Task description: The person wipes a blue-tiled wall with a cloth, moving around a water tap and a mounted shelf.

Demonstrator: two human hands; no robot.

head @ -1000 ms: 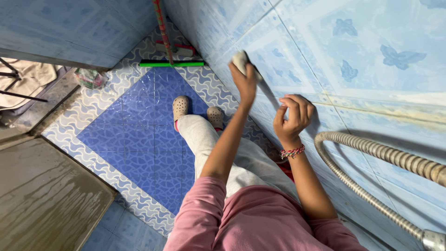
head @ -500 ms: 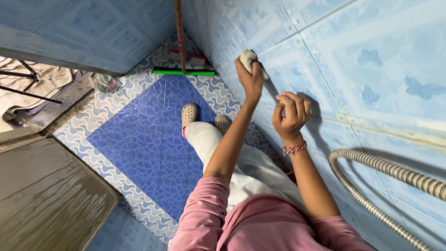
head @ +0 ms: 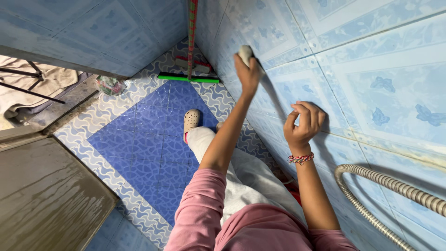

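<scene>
At upper centre the left hand (head: 247, 72) grips a pale sponge (head: 244, 52) against the tiled wall (head: 371, 69). The right hand (head: 303, 124), fingers curled and holding nothing, rests on the wall at centre right.

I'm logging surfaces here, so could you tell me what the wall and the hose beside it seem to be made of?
The wall: glazed ceramic tile, judging by its glossy pale-blue butterfly print and grout lines. The shower hose: probably metal, as it is silvery with ribbed coils.

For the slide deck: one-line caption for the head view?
Left hand presses a pale sponge to the blue tiled wall; right hand rests on it.
</scene>
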